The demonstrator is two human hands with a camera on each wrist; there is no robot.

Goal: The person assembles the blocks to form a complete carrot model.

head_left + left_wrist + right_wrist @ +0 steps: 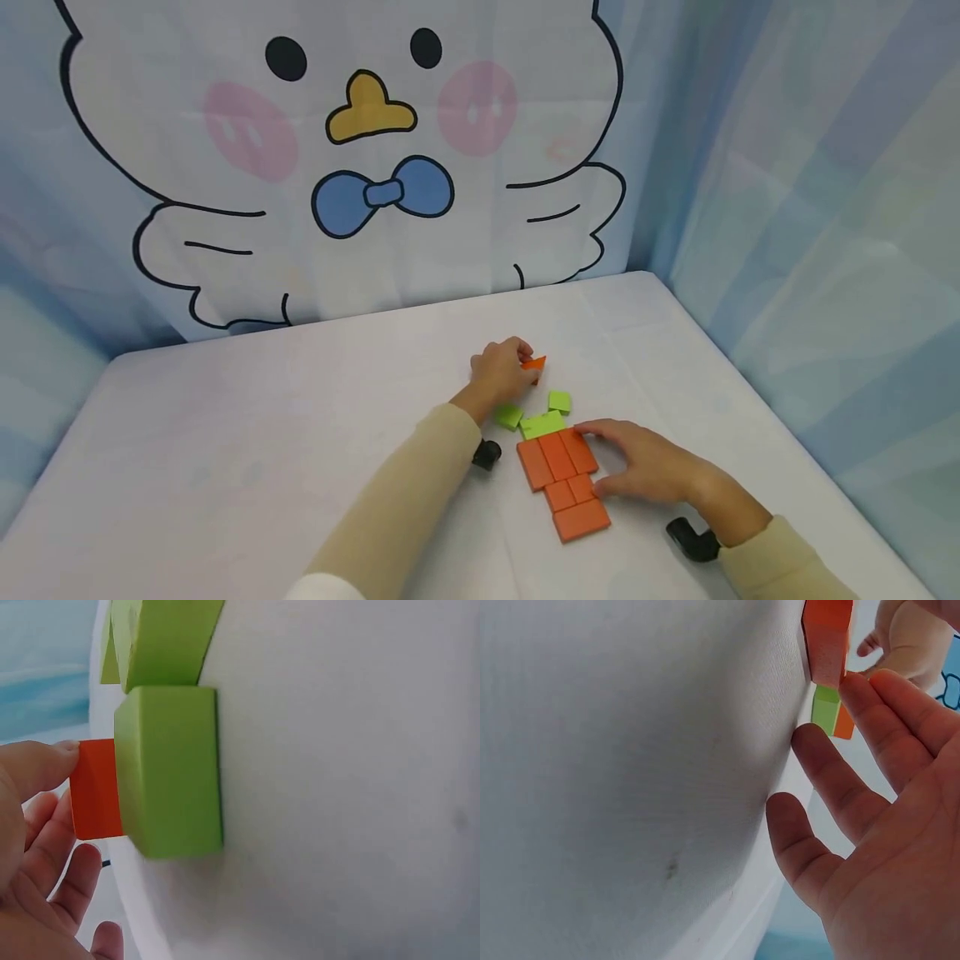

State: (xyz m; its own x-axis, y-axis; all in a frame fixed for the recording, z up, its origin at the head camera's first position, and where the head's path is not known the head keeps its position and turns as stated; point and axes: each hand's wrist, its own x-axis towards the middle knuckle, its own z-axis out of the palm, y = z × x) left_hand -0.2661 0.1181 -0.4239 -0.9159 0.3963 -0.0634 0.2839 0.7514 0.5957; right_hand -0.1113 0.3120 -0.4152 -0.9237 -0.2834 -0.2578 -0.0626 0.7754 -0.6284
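Observation:
Toward the far side of the table my left hand point(501, 372) pinches an orange triangular block point(535, 364) between thumb and fingers. In the left wrist view the orange block point(97, 789) appears just behind a green block point(180, 772). Several orange blocks point(557, 456) lie flat against each other in a stepped shape, with a larger green block point(542, 425) at their far end. Two small green blocks lie at its far corners, a left one point(509, 416) and a right one point(559, 402). My right hand point(656, 462) rests beside the orange blocks, fingers extended, a fingertip at their edge.
A white cloth covers the table point(300, 467). Behind it hangs a curtain point(480, 242) printed with a cartoon figure, and another curtain point(840, 250) runs along the right side. Black wrist-camera parts point(693, 542) show near both wrists.

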